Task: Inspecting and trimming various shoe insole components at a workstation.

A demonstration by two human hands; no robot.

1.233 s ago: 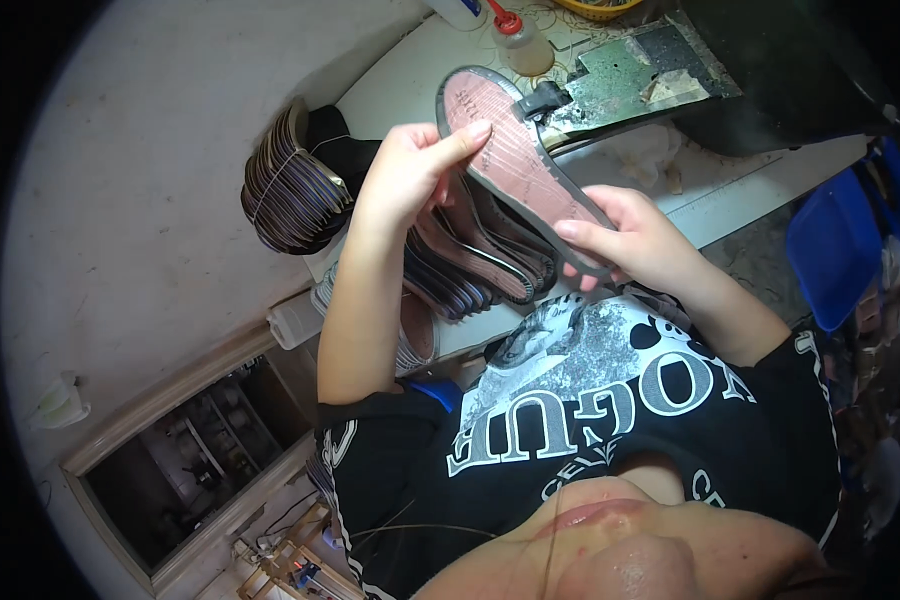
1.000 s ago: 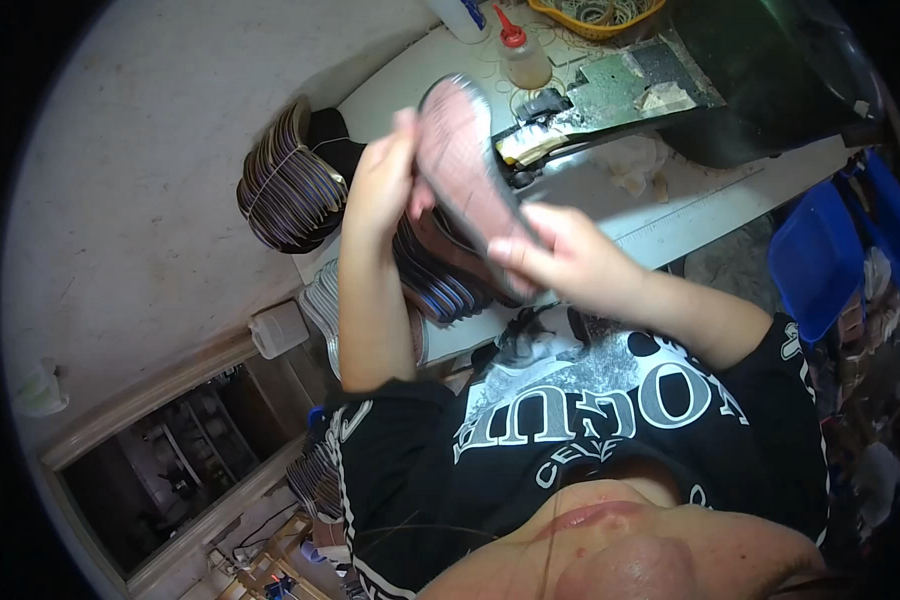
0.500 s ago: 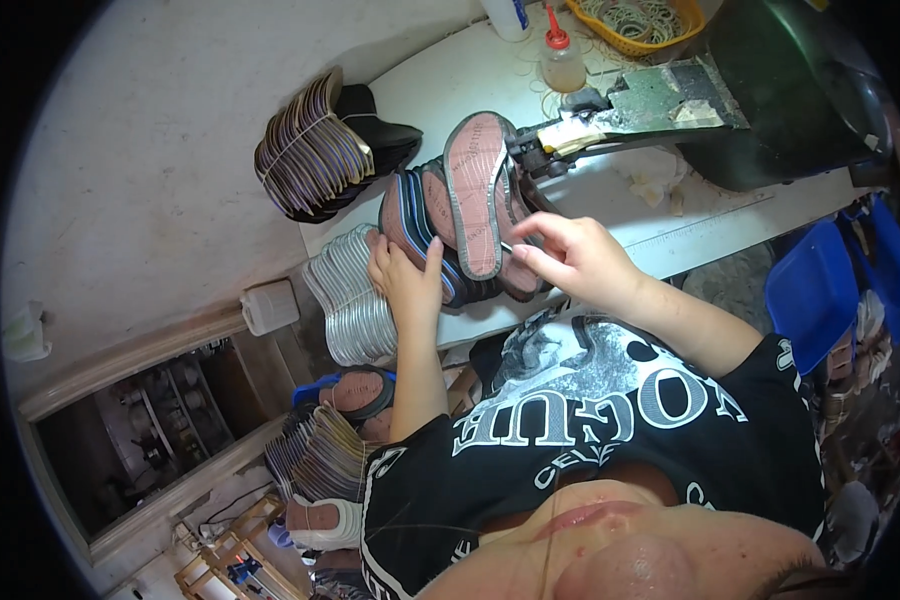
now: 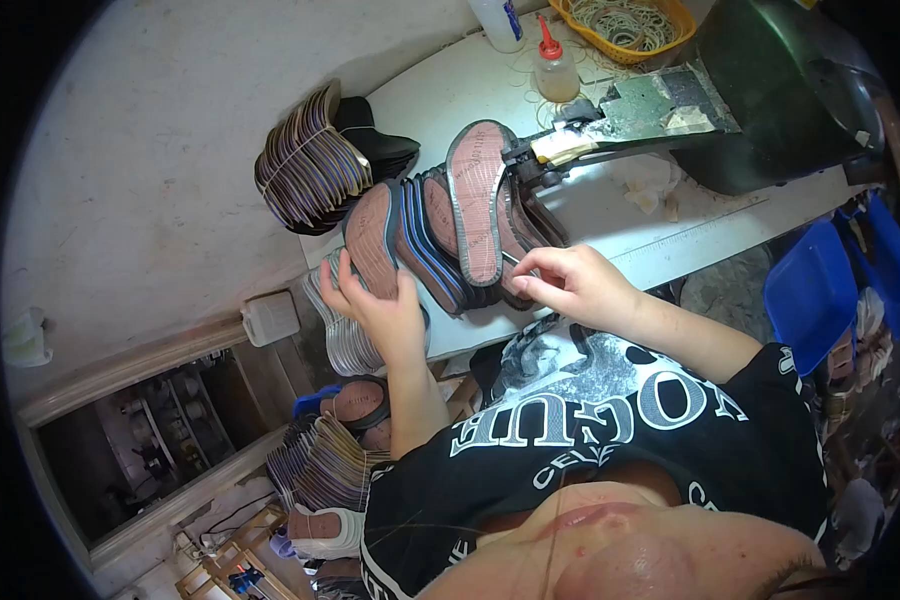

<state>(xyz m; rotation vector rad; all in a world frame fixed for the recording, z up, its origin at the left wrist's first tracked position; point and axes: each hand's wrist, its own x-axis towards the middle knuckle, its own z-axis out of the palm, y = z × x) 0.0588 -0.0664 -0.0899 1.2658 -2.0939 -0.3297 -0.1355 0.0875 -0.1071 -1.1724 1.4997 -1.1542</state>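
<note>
The lower end of the leftmost pink sole [image 4: 371, 235] is partly covered by the left hand [image 4: 385, 312], by whose spread thumb and fingers it is grasped. Whether anything is pinched by the right hand [image 4: 582, 284] cannot be told. Just left of it, near mid-frame, another pink sole [image 4: 478, 205] is laid over the row of dark-edged soles [image 4: 422, 248]. The space above is blocked by a green machine arm [image 4: 660, 105]; silver soles [image 4: 358, 338] are half hidden.
</note>
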